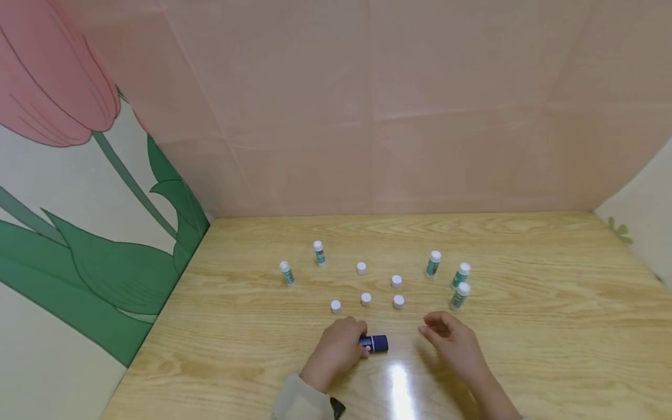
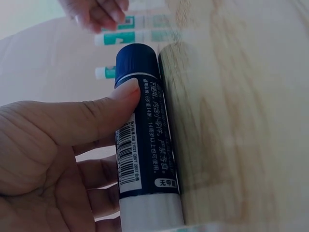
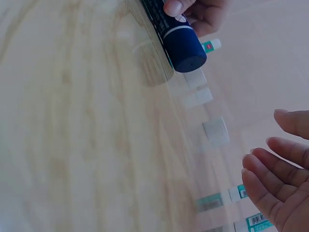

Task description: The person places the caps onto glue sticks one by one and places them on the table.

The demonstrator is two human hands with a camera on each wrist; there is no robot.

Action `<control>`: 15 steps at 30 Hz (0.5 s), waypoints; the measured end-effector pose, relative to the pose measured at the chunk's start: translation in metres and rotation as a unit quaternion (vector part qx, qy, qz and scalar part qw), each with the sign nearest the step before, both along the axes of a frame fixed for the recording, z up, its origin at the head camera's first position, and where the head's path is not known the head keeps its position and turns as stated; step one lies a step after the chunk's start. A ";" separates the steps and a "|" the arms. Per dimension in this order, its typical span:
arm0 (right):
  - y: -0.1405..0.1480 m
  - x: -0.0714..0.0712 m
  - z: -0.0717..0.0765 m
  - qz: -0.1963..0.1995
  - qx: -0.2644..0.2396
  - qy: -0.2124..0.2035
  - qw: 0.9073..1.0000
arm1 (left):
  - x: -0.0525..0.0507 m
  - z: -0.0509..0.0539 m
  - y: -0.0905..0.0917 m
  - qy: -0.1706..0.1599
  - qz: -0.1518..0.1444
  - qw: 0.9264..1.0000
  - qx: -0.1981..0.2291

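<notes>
While the left hand pinches the dark blue tube between thumb and fingers, we see the right hand holding nothing, its fingers loosely extended, near the capped end. The tube lies on its side, at or just above the table, its blue cap toward the right hand; we judge that the grip around the label steadies the round body and leaves the cap free. Farther off, five small green tubes stand upright — two to the left, three to the right — perhaps so they cannot roll. Between these groups sit five short white pieces, spaced apart. As for containers, the blue tube has its cap on, so we cannot see inside; the green tubes have white tops, and their contents are hidden too.
</notes>
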State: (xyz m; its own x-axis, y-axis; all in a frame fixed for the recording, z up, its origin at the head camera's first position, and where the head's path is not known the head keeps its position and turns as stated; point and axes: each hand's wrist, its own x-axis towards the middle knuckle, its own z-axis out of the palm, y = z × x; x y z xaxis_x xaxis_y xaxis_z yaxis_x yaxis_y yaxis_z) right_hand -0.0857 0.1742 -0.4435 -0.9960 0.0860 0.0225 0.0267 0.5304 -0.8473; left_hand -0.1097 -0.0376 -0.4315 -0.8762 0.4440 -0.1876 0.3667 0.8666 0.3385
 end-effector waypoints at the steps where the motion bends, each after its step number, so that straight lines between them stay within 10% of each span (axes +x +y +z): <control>1: 0.001 0.000 0.000 0.001 0.002 0.002 1.000 | 0.000 0.000 0.000 -0.002 0.001 1.000 0.000; 15: 0.015 0.001 0.002 -0.006 0.028 0.034 0.999 | 0.002 0.004 -0.001 -0.023 0.014 1.000 0.005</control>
State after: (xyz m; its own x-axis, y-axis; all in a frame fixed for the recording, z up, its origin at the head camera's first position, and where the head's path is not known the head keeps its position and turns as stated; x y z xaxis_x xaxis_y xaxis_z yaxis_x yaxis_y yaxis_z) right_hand -0.0848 0.1887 -0.4419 -0.9910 0.0941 0.0953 -0.0237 0.5768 -0.8165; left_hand -0.1081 -0.0386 -0.4272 -0.8786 0.4219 -0.2237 0.3264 0.8724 0.3638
